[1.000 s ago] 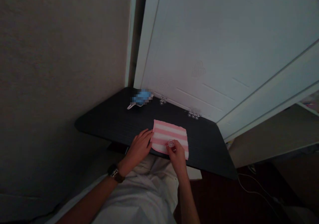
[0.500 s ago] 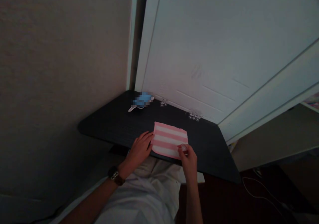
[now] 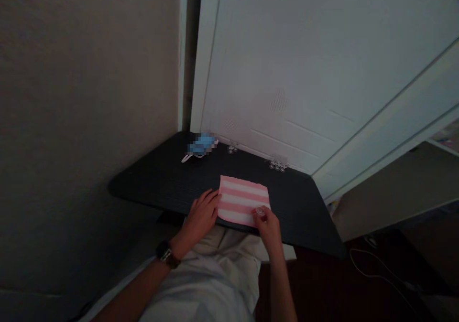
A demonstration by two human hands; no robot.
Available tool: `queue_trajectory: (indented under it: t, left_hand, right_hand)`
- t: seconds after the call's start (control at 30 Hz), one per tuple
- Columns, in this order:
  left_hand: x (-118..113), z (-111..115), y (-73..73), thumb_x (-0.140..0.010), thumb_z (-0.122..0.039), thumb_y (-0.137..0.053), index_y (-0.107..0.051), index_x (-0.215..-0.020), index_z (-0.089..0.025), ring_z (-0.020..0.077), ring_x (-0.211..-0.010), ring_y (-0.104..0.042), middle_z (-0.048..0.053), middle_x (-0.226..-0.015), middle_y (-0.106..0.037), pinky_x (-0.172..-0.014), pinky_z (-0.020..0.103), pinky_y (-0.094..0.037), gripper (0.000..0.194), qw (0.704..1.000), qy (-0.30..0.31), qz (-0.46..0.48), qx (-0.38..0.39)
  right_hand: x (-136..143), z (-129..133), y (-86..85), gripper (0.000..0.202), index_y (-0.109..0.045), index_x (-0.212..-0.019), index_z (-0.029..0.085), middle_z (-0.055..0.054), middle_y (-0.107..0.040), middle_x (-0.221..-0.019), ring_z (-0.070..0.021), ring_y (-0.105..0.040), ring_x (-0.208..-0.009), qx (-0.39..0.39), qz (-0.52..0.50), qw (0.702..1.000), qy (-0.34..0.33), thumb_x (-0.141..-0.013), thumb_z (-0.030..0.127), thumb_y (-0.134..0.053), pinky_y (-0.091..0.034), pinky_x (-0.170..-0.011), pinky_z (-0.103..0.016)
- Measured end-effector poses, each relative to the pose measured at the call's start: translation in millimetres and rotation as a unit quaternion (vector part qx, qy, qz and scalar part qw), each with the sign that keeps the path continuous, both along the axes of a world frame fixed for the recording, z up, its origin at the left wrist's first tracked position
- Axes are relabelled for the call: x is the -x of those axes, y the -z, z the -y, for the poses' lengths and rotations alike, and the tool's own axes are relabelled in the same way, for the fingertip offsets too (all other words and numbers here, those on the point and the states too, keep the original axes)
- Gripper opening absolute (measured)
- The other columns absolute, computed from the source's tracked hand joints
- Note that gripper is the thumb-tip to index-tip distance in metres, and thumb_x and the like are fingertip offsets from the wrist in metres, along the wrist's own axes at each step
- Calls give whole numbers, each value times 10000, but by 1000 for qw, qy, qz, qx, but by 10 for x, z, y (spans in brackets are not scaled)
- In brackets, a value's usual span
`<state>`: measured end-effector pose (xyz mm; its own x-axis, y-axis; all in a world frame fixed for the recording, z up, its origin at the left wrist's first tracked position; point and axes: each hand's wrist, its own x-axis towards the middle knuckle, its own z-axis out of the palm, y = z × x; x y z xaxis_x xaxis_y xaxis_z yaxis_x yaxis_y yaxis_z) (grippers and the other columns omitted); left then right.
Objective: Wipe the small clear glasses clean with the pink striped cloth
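A pink and white striped cloth (image 3: 242, 198) lies flat near the front edge of the dark table (image 3: 158, 176). My left hand (image 3: 203, 213) rests with its fingers spread at the cloth's left edge. Over the cloth's lower right part, my right hand (image 3: 266, 220) pinches a small clear hook (image 3: 260, 210), round in outline. Whether the hook touches the cloth cannot be told.
Several clear hooks (image 3: 278, 164) stand in a cluster at the table's back edge, with a smaller cluster (image 3: 232, 148) further left. A blue item with white straps (image 3: 202, 145) lies at the back left. Behind rises a white panel (image 3: 304, 73).
My right hand has shifted slightly left with the clear hook, which now shows its round side more. My left hand stays at the cloth's edge. The whole view has moved slightly.
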<state>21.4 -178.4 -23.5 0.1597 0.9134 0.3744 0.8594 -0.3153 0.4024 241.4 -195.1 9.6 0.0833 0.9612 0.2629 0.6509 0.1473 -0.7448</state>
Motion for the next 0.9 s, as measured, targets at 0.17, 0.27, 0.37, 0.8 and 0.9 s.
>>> queue_trajectory:
  t: [0.17,0.27,0.37,0.8,0.9]
  left_hand:
    - [3,-10,-3,-870,-180,-385,-535,-1220,-199,282,-1268,-398,72,-1338,-524,-941,488,-414,381,1000,1,9,4]
    - [53,-43,-6,-880,-208,-400,-556,-1184,-193,271,-1251,-424,76,-1301,-555,-950,467,-421,342,999,13,32,-3]
    - [109,-81,-7,-863,-232,-465,-576,-1147,-179,250,-1213,-469,85,-1246,-589,-980,428,-419,310,998,32,53,-14]
    - [112,-77,-15,-858,-221,-474,-602,-1112,-170,247,-1202,-472,97,-1219,-593,-1011,436,-396,289,996,39,81,-16]
    - [117,-84,2,-862,-232,-470,-601,-1111,-177,246,-1206,-467,91,-1222,-591,-1011,439,-395,287,995,41,87,-18]
  right_hand:
    - [-291,-5,-104,188,-633,-804,151,-100,-645,-820,-217,-589,-744,-8,37,998,41,-757,249,-480,-437,-695,-316]
    - [82,-139,-179,160,-626,-787,171,-85,-628,-825,-209,-578,-752,-19,56,998,22,-753,201,-473,-424,-705,-309]
    - [552,-251,-254,183,-629,-832,187,-63,-638,-850,-188,-587,-773,-25,50,998,-16,-750,160,-468,-425,-710,-277]
    - [121,-120,-342,176,-646,-816,179,-54,-652,-855,-193,-589,-784,-19,12,999,40,-745,216,-489,-425,-729,-286]
    - [219,-121,-342,182,-625,-821,173,-66,-641,-853,-197,-574,-774,-28,31,999,31,-784,251,-465,-418,-720,-292]
